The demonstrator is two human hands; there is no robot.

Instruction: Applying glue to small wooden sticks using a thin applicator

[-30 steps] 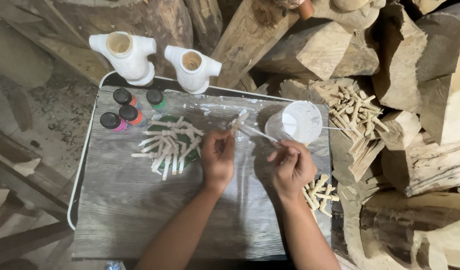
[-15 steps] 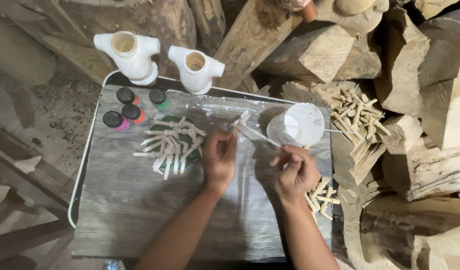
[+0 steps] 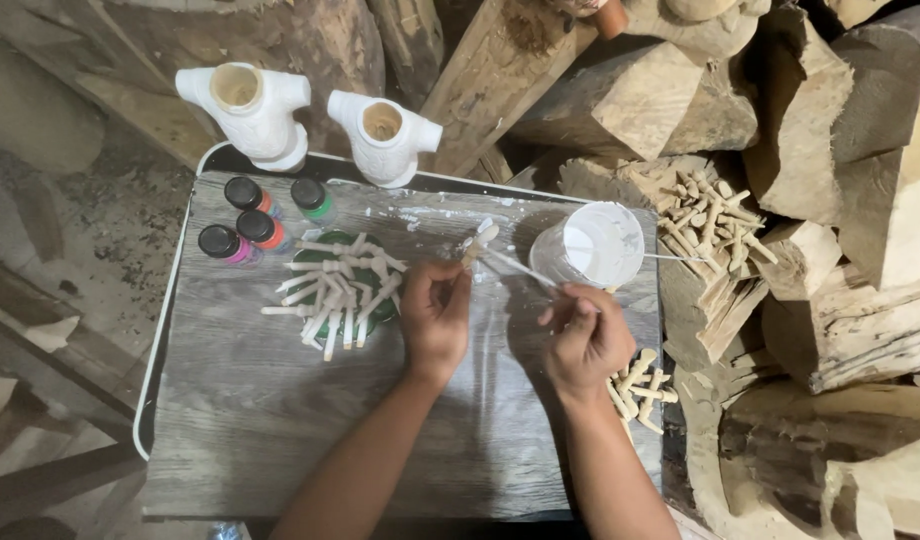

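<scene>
Your left hand [image 3: 435,318] pinches a small wooden peg [image 3: 477,244] at its lower end, fingers closed on it, holding it just above the middle of the grey bench [image 3: 240,420]. Your right hand [image 3: 585,335] is closed around a thin brush [image 3: 520,268], whose tip touches the peg's white-coated upper part.

Judging by the piles, the painting looks partly done: a cluster of white-coated pegs [image 3: 335,295] lies on a green lid just left of your left hand, while bare pegs [image 3: 640,385] sit beside your right wrist and a larger bare heap [image 3: 715,215] rests on a log to the right.

A cup of white paint [image 3: 595,245] stands just beyond your right hand. Four small paint bottles [image 3: 255,220] with black caps stand at the bench's far left, and two white-painted torso-shaped figures [image 3: 310,115] stand behind them. Both forearms reach in from the bottom edge, wrists angled inward toward each other.
</scene>
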